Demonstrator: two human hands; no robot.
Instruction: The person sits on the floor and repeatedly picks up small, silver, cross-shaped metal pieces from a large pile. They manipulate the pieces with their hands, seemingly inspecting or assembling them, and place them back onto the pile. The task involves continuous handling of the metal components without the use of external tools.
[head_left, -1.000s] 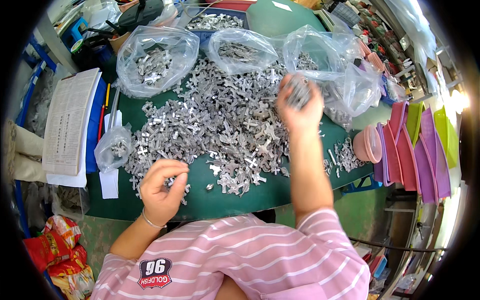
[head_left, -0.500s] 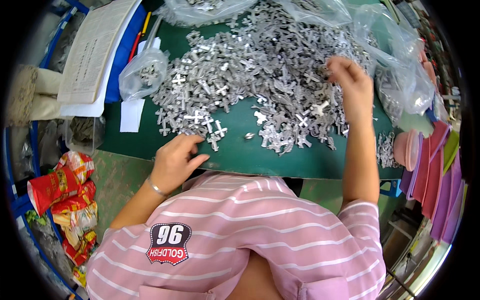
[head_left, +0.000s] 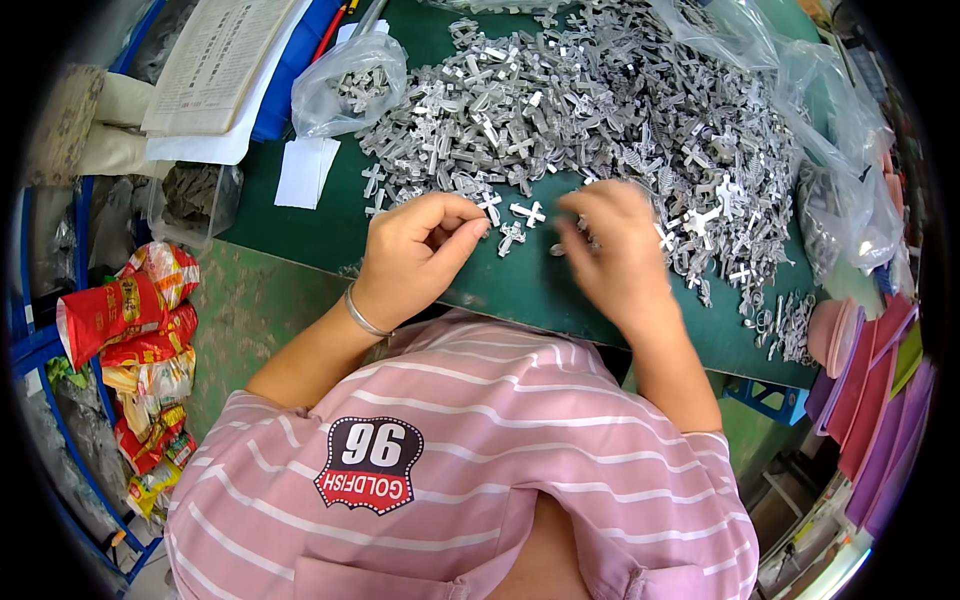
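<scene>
1. Landmark: heap of small silver cross-shaped metal parts (head_left: pixel 600 110) spread over a green table (head_left: pixel 520 285); all places below are relative to this heap
2. Left hand (head_left: pixel 420 245) sits at the near-left edge of the heap, fingers curled, thumb and fingertips pinched together; whether a part is between them I cannot tell, too small to see
3. Right hand (head_left: pixel 610 250) is at the near edge of the heap, right of the left hand and close to it, fingers bent down onto the table among stray parts; palm faces down, so cannot tell if it grips anything
4. Two loose crosses (head_left: pixel 520 222) lie on bare green between the two hands, just off the heap's near edge, apart from each other
5. Thin metal bracelet (head_left: pixel 362 315) on the left wrist
6. Small clear plastic bag (head_left: pixel 345 85) with a few parts inside lies at the heap's left end, touching it
7. White paper slip (head_left: pixel 307 172) just near-left of that bag, flat on the table
8. Larger clear bags (head_left: pixel 850 190) holding more parts at the heap's right side
9. Stack of printed papers (head_left: pixel 215 70) well left of the heap, beyond the small bag
10. Red snack packets (head_left: pixel 130 320) off the table, far near-left of the heap
11. Pink and purple trays (head_left: pixel 870 370) stand on edge off the near-right of the heap
</scene>
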